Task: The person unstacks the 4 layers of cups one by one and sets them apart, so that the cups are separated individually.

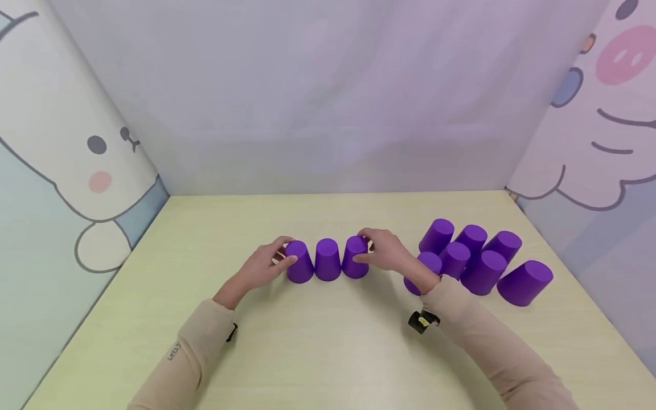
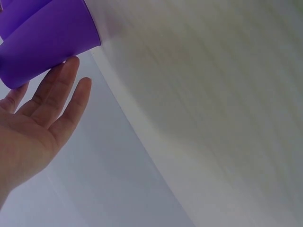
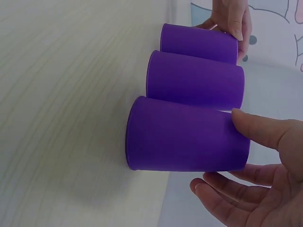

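Observation:
Three purple cups stand upside down in a row, close side by side, on the table. My left hand [image 1: 262,264] holds the left cup [image 1: 299,263] lightly, its thumb in front and its fingers around the far side; in the left wrist view the fingertips touch the wall of that cup [image 2: 52,40]. The middle cup [image 1: 328,260] has no hand on it. At the right end, my right hand [image 1: 384,249] grips the right cup [image 1: 355,259] near its upturned base. In the right wrist view, the thumb presses on this cup [image 3: 187,137] and the fingers curl beneath it.
Several more upside-down purple cups [image 1: 483,272] stand in a cluster at the right, partly behind my right forearm. One cup [image 1: 525,283] sits at its outer edge. The pale wooden table [image 1: 318,341] ends at a grey backdrop [image 1: 328,142], with cartoon-printed panels on both sides.

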`<state>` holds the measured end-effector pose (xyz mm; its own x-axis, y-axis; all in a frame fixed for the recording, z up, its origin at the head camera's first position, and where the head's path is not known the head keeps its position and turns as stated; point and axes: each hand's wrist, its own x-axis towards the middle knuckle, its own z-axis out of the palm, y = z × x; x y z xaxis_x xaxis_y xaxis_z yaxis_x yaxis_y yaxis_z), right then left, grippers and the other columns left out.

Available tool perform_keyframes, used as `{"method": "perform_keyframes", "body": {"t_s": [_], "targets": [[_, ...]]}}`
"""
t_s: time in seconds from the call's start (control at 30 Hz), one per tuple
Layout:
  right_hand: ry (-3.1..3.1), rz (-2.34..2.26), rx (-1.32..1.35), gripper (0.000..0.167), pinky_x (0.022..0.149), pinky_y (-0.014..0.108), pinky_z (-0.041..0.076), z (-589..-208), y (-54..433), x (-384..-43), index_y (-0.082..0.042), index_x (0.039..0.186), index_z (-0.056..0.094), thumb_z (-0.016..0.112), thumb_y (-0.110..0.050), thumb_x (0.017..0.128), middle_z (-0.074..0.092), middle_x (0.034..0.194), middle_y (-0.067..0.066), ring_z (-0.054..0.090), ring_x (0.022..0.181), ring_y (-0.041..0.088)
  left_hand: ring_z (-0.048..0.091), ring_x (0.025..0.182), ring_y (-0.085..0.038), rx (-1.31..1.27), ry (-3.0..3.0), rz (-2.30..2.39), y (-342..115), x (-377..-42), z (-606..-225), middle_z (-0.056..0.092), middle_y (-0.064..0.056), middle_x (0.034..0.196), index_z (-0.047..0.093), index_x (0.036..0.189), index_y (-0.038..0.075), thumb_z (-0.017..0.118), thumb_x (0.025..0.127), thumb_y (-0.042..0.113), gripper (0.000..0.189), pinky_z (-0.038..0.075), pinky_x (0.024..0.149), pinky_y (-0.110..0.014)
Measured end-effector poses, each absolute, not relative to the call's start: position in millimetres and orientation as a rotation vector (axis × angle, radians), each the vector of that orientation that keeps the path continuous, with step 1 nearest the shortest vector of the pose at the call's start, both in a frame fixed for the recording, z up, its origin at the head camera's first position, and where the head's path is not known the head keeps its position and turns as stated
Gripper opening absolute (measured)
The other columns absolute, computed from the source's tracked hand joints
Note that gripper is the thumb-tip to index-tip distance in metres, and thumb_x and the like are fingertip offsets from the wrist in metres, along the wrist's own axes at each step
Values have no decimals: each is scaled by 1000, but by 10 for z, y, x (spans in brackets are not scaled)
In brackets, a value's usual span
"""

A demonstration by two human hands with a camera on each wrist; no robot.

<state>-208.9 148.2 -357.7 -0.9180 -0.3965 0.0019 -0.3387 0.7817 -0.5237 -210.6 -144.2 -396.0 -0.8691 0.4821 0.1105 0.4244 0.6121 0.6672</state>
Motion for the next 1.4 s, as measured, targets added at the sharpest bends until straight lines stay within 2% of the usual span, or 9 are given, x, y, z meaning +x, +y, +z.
{"method": "perform_keyframes", "body": {"t_s": [0.23,0.43,0.8,1.1,1.4], "targets": [[2879,-912,-605,44,70,33,48,-3557,1506,-2074,0,111,57,73,-24,77,60,99,11,57,89,31,59,85,-21,795,2752,1103,-1435,-2112,-3959,61,-9,98,47,124,7,53,93,29,39,49,69,-31],[2888,-1049,-585,47,73,36,49,-3502,1555,-2005,0,114,56,72,-24,77,60,101,12,57,92,31,60,83,-21,816,2760,1119,-1446,-2125,-3986,62,-10,97,47,123,6,53,93,28,38,50,68,-31],[2812,-1397,-645,45,82,37,47,-3357,1653,-1850,-4,116,55,73,-19,77,61,103,7,56,94,22,59,84,-20,796,2749,1117,-1458,-2129,-4007,61,-9,98,46,124,8,52,93,29,38,49,68,-30],[2766,-1471,-652,46,85,34,46,-3264,1783,-1684,-9,117,55,73,-26,78,60,106,2,55,97,17,59,82,-19,828,2740,1131,-1458,-2102,-4003,62,-10,98,47,123,7,53,93,29,39,49,67,-31],[2787,-1548,-681,44,84,34,47,-3203,1959,-1486,-8,117,56,73,-20,79,61,107,2,56,94,16,59,83,-20,818,2752,1122,-1459,-2124,-4004,61,-10,99,47,124,7,53,93,28,38,49,68,-31]]}}
